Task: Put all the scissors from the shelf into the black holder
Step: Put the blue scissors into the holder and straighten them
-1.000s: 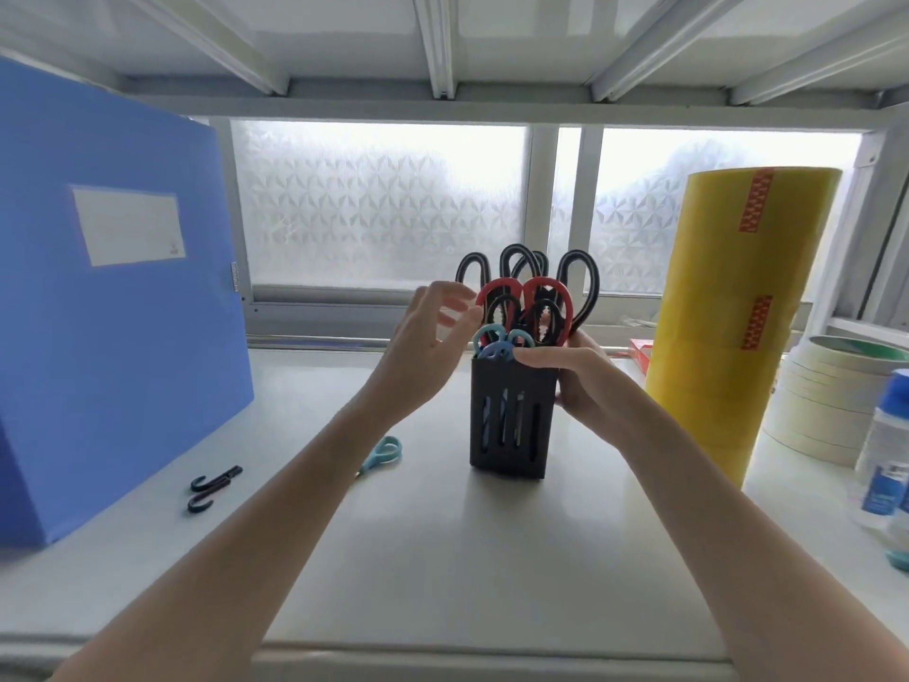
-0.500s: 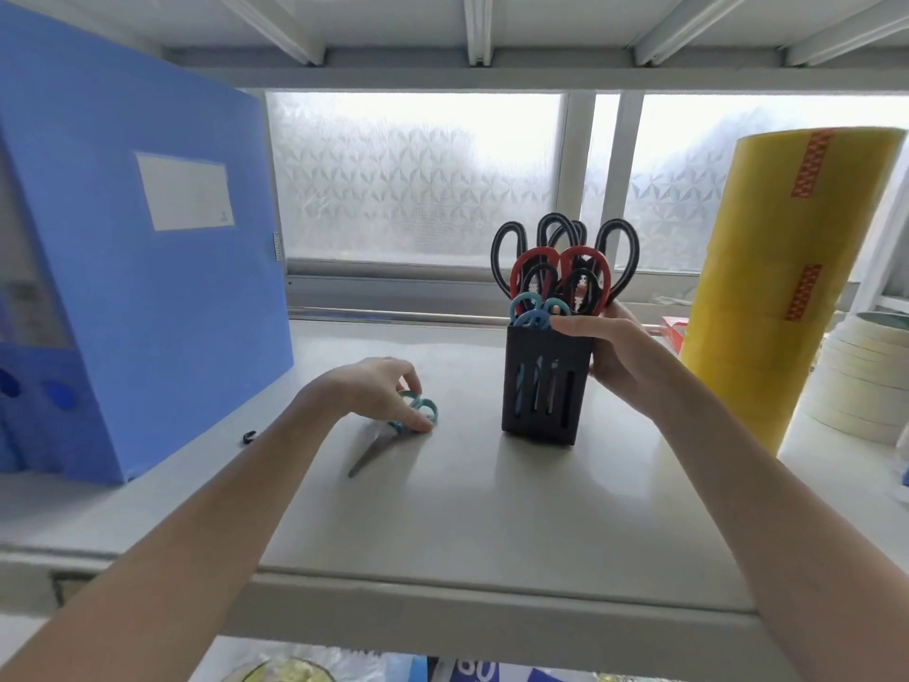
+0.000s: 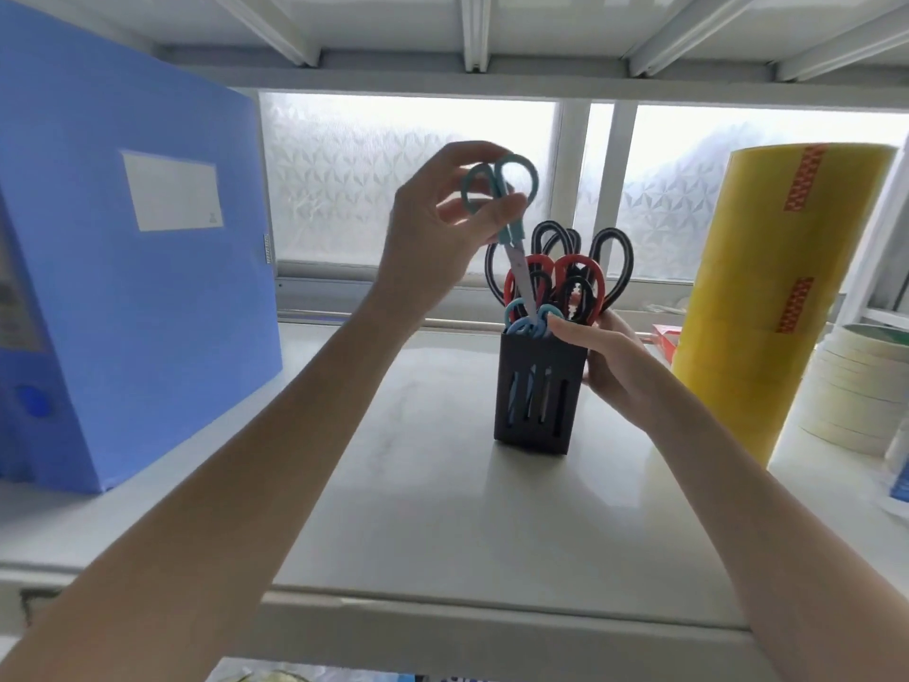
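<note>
Our left hand [image 3: 433, 233] is raised above the black holder [image 3: 538, 386], its fingers pinched on the handle loops of a pair of teal scissors [image 3: 509, 224]. These scissors hang blades down, slightly tilted, with the tip at the holder's open top among the handles already there; how far the tip has gone in we cannot tell. Our right hand [image 3: 610, 361] is wrapped around the holder's right side, thumb lying across its top rim at the front and fingers behind it, pressing it steady.

The holder stands upright on the white shelf [image 3: 442, 509], roughly at its middle. Out of its top rise several scissors: a small blue-handled pair [image 3: 524, 324] at the front rim, a red-handled pair [image 3: 556, 278] just behind it, and black-handled pairs [image 3: 605, 258] at the back. Through the slots in the holder's front wall we see blades hanging inside.

Well to the left of the holder stands a large blue file box [image 3: 133, 268] with a pale label on its face. To the right of the holder, beyond our right hand, rises a tall stack of yellow tape rolls [image 3: 777, 297], and further right of that a lower stack of cream tape rolls [image 3: 851, 386]. Behind the holder is a frosted window [image 3: 403, 184].
</note>
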